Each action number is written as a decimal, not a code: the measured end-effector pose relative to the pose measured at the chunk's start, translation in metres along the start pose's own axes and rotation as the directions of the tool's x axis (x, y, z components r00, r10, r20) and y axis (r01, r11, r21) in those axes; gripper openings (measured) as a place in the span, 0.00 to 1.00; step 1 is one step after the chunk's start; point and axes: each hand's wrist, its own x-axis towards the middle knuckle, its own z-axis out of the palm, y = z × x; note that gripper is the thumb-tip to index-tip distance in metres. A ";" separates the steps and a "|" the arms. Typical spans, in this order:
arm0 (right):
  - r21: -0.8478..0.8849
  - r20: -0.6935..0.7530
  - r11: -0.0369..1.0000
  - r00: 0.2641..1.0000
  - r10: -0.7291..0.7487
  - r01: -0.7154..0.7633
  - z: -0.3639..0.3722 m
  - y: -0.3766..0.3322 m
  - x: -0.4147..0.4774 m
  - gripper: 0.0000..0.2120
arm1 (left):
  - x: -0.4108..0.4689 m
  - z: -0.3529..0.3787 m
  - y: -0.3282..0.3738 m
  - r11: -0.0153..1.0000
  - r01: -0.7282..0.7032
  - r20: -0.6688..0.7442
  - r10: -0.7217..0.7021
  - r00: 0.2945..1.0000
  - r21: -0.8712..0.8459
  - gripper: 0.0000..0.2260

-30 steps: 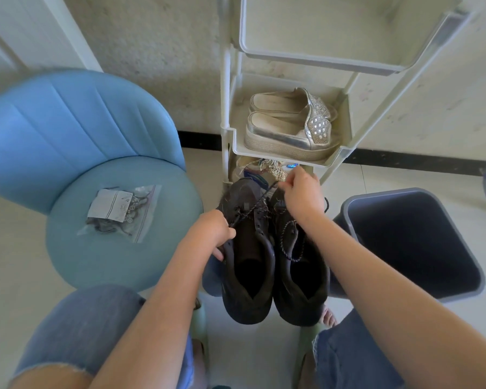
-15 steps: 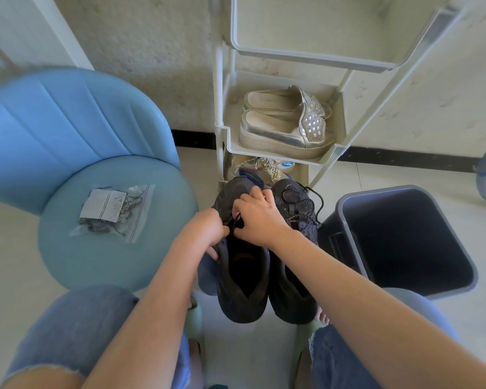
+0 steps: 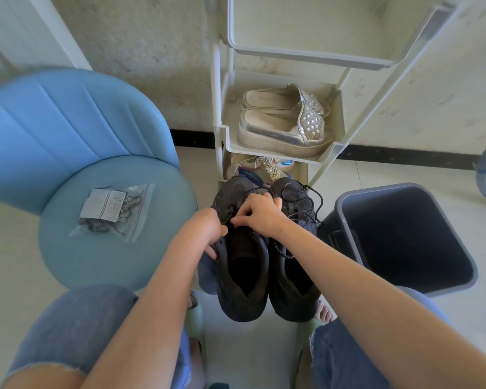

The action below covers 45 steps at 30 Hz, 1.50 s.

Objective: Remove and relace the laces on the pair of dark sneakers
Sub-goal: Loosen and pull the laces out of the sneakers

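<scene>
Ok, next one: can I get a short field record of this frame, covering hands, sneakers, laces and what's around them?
left hand: grips the side of the chair-side sneaker
right hand: pinches that sneaker's lace
bin-side sneaker: alongside the other, laced, ends loose
chair: blue, plastic bag on the seat
bin: grey, beside the sneakers
rack: silver slip-ons on a shelf

L hand [image 3: 201,230] grips sneaker [image 3: 240,293]; R hand [image 3: 260,214] pinches lace [image 3: 231,211].
</scene>
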 end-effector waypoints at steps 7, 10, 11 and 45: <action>0.454 -0.424 0.882 0.838 0.343 -0.131 -0.031 0.023 0.004 0.10 | -0.001 0.001 -0.001 1.000 -0.004 0.006 0.004 1.000 0.009 0.14; 0.199 -0.413 0.979 0.902 0.124 -0.043 -0.025 0.017 0.001 0.10 | -0.002 0.002 0.000 1.000 -0.007 -0.002 0.007 1.000 0.024 0.15; 0.081 -0.360 0.997 0.933 0.023 0.006 -0.021 0.012 -0.002 0.14 | -0.002 0.002 -0.001 0.999 -0.015 -0.006 0.015 1.000 0.028 0.15; -0.253 -0.268 0.960 0.962 0.053 -0.123 -0.026 0.005 -0.013 0.16 | 0.023 0.017 0.003 0.789 -0.476 -0.361 0.606 0.709 0.389 0.11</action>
